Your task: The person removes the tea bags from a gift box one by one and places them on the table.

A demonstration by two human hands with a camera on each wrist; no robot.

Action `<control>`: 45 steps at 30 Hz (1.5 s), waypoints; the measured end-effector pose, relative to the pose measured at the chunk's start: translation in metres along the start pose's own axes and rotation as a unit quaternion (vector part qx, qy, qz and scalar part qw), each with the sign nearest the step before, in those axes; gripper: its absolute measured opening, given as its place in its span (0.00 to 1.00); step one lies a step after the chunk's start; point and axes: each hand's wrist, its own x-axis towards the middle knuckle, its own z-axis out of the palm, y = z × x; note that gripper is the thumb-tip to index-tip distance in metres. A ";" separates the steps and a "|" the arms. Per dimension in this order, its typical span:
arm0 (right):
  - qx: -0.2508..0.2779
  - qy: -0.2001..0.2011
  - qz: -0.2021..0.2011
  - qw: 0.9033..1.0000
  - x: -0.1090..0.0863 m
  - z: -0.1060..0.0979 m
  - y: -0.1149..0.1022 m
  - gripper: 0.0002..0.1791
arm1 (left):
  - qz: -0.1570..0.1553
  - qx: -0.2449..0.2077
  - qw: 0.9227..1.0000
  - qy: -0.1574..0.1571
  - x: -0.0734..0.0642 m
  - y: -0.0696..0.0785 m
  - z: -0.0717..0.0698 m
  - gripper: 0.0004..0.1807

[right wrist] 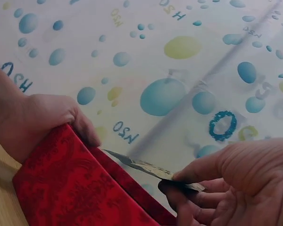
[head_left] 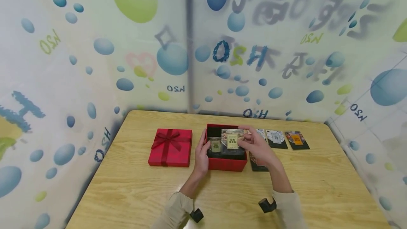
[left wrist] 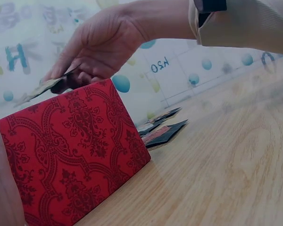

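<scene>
My left hand [head_left: 201, 155] grips the left wall of an open red patterned gift box [head_left: 226, 165], its thumb over the rim. Inside the box lies a flat dark packet with a yellow-green label [head_left: 216, 146]. Above the box opening, my right hand [head_left: 259, 147] pinches a similar flat packet [head_left: 232, 141] between thumb and fingers. From the right wrist view, that packet [right wrist: 148, 168] is seen nearly edge-on, tilted, above the box rim. The box's patterned front [left wrist: 78, 150] fills much of the left wrist view. Part of the box interior is hidden by the held packet.
The red box lid [head_left: 170, 147] with a dark ribbon bow lies left of the box. Right of the box are several flat packets: a white-labelled one [head_left: 276, 139], an orange-labelled one [head_left: 297, 140], and others partly behind my right hand. A printed curtain borders the wooden table [head_left: 133, 193].
</scene>
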 end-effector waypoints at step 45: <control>-0.184 0.038 0.143 0.972 -0.071 -0.149 0.062 0.33 | -0.002 -0.024 1.000 0.005 0.006 0.000 0.004 0.31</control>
